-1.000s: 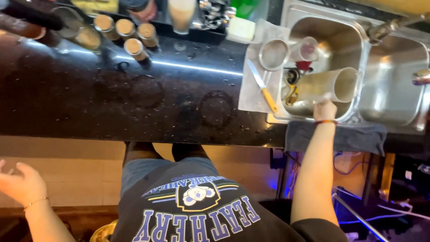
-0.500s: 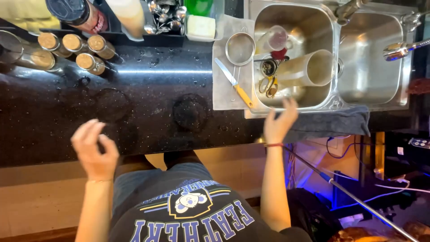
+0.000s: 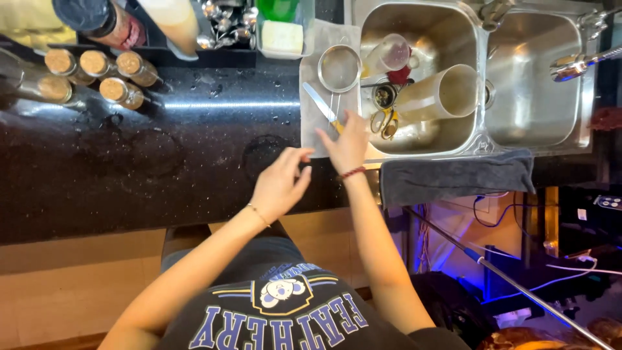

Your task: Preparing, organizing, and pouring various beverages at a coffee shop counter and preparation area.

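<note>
Right hand (image 3: 350, 144) lay over the near end of the knife (image 3: 322, 107), fingers spread, not closed on anything; contact with the knife's yellow handle couldn't be confirmed. Left hand (image 3: 280, 185) hovered just left of it over the bench (image 3: 162, 155), fingers loosely curled, empty. One knife and one strainer (image 3: 339, 68) sat on one grey cloth (image 3: 317, 129), left of the sink (image 3: 479, 139). Sink: two basins; left basin held two tumblers, one large (image 3: 440, 96) and one small (image 3: 387, 57). Four cork-topped bottles (image 3: 97, 74) stood far left of the sink. One dark towel (image 3: 457, 176) hung off the sink's front edge.
</note>
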